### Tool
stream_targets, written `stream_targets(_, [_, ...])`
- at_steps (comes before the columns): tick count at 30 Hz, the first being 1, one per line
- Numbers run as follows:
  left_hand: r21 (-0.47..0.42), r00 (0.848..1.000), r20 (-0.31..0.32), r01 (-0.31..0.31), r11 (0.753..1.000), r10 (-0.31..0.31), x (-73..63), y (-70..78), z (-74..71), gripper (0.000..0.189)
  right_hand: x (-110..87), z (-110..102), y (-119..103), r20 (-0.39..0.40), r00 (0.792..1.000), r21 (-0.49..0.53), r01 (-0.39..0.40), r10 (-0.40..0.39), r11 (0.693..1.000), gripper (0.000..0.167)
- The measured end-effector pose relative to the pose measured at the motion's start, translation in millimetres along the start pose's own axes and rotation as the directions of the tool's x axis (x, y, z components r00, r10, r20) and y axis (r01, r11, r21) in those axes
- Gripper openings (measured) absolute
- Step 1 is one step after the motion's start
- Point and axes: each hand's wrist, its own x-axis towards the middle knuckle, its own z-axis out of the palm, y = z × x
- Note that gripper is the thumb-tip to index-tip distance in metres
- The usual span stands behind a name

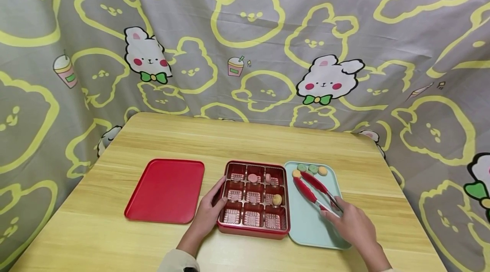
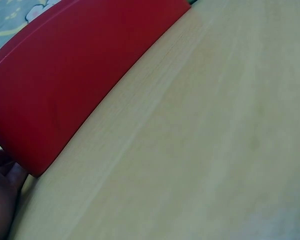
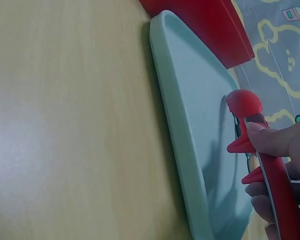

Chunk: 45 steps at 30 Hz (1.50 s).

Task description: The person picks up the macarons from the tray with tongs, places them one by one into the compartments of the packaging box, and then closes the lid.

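My right hand (image 1: 354, 223) grips the red-tipped tongs (image 1: 315, 189) over the light green tray (image 1: 311, 229). The tong tips are slightly apart, beside a yellow macaron (image 1: 296, 173). Nearby at the tray's far end lie two green macarons (image 1: 313, 169) and another yellow macaron (image 1: 322, 171). My left hand (image 1: 208, 208) rests against the left side of the red box (image 1: 252, 233), its index finger and thumb extended. In the box's divided insert, pink macarons (image 1: 252, 178) stand in the back middle and back right compartments, and a yellow macaron (image 1: 277, 199) in the middle right one.
A flat red lid (image 1: 166, 191) lies on the wooden table (image 1: 229, 138) to the left of the box. The tray sits close along the box's right side. Behind the table hangs a grey patterned curtain (image 1: 183, 16).
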Motion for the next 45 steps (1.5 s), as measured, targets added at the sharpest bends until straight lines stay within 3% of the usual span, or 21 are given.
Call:
stream_targets(15, [0.034, 1.0, -0.025, -0.004, 0.999, 0.004, 1.0, -0.8, -0.4, 0.058, 12.4, 0.5, -6.6, 0.009, 1.0, -0.029, -0.001, 0.002, 1.0, 0.076])
stream_targets(30, [0.013, 1.0, 0.0, 0.003, 1.0, -0.003, -0.3, 0.8, -0.8, 0.058, 15.2, -3.0, -11.3, 0.019, 1.0, -0.035, 0.007, -0.006, 0.999, 0.075])
stream_targets(45, [0.015, 1.0, -0.005, 0.005, 1.0, -0.005, -0.3, 0.6, -0.7, 0.058, 2.9, -14.1, -22.9, -0.08, 0.994, 0.01, 0.081, -0.08, 0.997, 0.078])
